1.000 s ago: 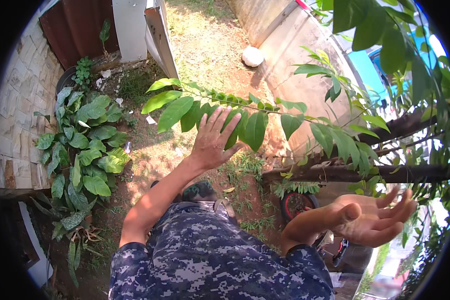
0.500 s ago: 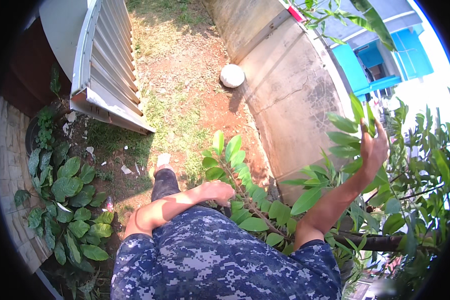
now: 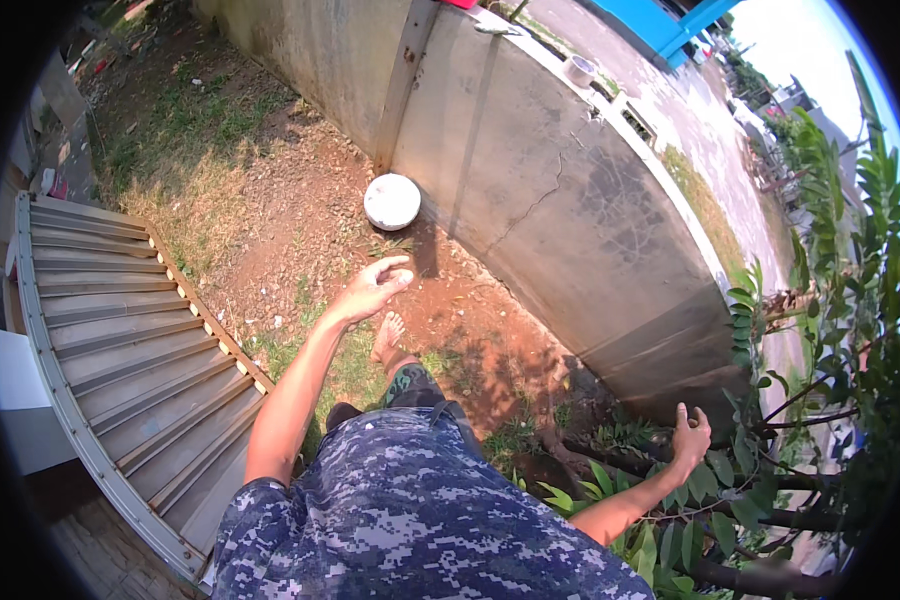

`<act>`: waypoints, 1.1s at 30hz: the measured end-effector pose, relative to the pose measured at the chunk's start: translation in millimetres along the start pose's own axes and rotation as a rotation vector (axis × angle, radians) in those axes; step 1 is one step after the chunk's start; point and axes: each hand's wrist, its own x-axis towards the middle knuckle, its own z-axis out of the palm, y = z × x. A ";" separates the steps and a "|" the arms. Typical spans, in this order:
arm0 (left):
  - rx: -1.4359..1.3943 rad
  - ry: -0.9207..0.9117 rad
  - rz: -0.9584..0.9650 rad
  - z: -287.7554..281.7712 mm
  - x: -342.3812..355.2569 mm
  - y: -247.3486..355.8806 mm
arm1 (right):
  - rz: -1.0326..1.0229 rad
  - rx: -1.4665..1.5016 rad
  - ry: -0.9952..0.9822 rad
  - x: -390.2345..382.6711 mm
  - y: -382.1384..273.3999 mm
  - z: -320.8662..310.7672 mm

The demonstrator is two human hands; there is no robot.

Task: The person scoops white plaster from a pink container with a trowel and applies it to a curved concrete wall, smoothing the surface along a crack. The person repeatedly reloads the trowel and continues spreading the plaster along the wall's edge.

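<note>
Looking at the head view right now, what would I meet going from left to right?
Ribbed metal panel → person's left hand → pale round object on top of the wall → person's right hand → tall leafy fronds near the right edge.

left hand [image 3: 373, 287] half-curled | right hand [image 3: 690, 440] near leaves [image 3: 705, 482] | grey wall [image 3: 540, 225] ahead

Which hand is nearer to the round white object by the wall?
Left. The left hand is just below the round white object in the picture, apart from it; the right hand is farther away, toward the lower right, beside green leaves.
</note>
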 end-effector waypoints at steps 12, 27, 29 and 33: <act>-0.587 0.340 0.070 -164.6 325.1 175.1 | -0.606 0.545 -0.599 15.8 -422.2 149.6; -0.613 0.355 0.029 -285.9 606.8 284.8 | -0.335 1.053 -0.419 19.5 -755.7 184.5; -0.431 0.492 0.117 -298.9 623.4 291.5 | -0.303 0.996 -0.347 38.3 -786.3 197.9; 0.098 0.436 0.236 -337.8 653.9 308.0 | -0.093 0.650 -0.288 72.6 -835.4 254.7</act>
